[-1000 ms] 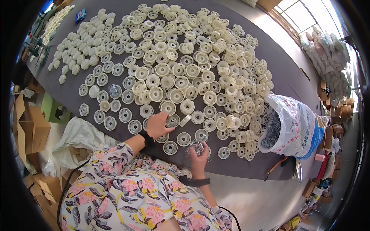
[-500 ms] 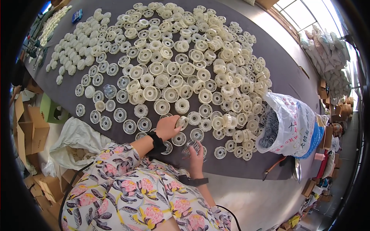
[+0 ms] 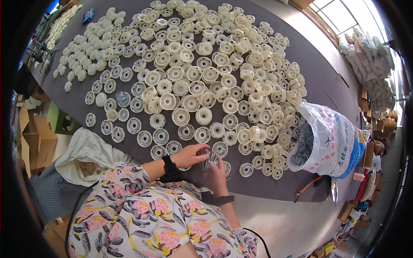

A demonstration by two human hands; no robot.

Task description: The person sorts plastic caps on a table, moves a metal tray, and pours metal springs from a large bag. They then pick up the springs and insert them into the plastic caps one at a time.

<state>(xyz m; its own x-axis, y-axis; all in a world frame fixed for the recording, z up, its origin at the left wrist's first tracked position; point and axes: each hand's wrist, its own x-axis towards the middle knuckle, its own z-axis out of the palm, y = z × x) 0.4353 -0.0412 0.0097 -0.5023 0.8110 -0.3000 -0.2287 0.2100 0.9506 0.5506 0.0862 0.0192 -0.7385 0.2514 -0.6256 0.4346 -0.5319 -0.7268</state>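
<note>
My right hand (image 3: pixel 217 177) is closed around a small bundle of shiny wire coil springs (image 3: pixel 209 160) just over the near part of the table. Against the other side of that bundle, my left hand (image 3: pixel 187 156) has its fingers closed, thumb and fingertips touching the coils. The fingertips partly hide how many springs there are. Right beyond the hands lie round plastic wheels with a centre hole, among them a cream wheel (image 3: pixel 202 134) and a clear-looking wheel (image 3: pixel 220 149). Some wheels nearby have shiny wire showing inside.
A grey-covered table (image 3: pixel 279 189) carries a wide spread of cream wheels (image 3: pixel 191 103). Capped white pieces (image 3: pixel 84 56) sit at the far left. An open plastic bag (image 3: pixel 329 142) full of springs lies at right, near an orange-handled tool (image 3: pixel 307 183). A white sack (image 3: pixel 88 150) stands lower left.
My left hand has pulled back from a wheel on the table to the springs in my right hand. Dark checked clothing of another person has come into view at lower left.
</note>
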